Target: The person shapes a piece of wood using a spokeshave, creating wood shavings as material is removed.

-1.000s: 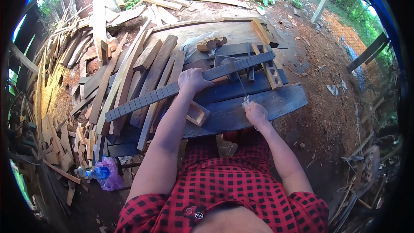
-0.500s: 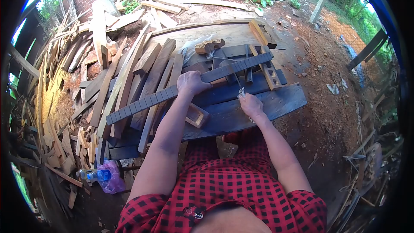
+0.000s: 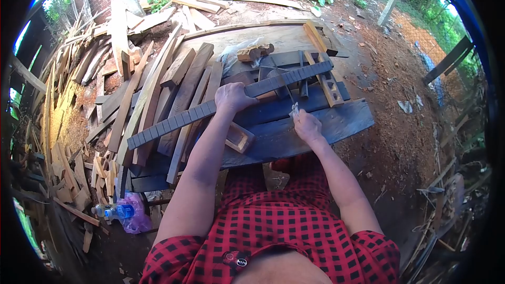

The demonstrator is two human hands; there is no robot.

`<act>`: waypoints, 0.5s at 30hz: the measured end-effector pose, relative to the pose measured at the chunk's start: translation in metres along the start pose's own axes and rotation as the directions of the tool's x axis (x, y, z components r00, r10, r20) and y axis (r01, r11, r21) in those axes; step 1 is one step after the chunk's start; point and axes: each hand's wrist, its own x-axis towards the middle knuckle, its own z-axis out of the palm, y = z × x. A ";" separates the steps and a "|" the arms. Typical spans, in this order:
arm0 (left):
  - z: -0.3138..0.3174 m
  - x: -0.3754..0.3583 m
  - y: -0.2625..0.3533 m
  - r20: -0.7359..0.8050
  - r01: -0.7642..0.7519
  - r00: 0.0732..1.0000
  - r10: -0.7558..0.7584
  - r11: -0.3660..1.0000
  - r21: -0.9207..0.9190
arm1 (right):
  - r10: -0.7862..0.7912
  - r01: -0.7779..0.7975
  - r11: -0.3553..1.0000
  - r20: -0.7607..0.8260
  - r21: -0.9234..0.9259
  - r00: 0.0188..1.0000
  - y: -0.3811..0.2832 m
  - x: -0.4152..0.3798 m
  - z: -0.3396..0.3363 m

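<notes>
A long dark wooden strip (image 3: 179, 122), marked across with evenly spaced lines, lies slantwise over the work board (image 3: 315, 126). My left hand (image 3: 233, 98) is closed over its middle and presses on it. In my right hand (image 3: 307, 125) is a thin-bladed saw (image 3: 292, 96) with a pale, wrapped-looking handle. Its narrow blade runs up to the strip, right of my left hand; the teeth are too small to make out. Below the strip sits a small hollowed wooden block (image 3: 240, 139). Near the strip's right end lies a wooden piece with rectangular holes (image 3: 330, 90).
Several loose timber pieces (image 3: 184, 81) lie on the left of the bench. A rough wood chunk (image 3: 255, 52) rests on clear plastic behind the strip. Low at left are a plastic bottle (image 3: 120, 211) and a pink bag (image 3: 138, 218). Offcuts (image 3: 71, 179) heap beside the bench.
My right hand and the saw have shifted very slightly while the blade stays across the strip. My left hand keeps its place on the strip.
</notes>
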 end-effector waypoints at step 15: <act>0.001 -0.001 0.000 -0.013 -0.011 1.000 0.011 1.000 -0.015 | 0.012 -0.011 1.000 0.070 -0.003 0.997 0.014 -0.032 -0.004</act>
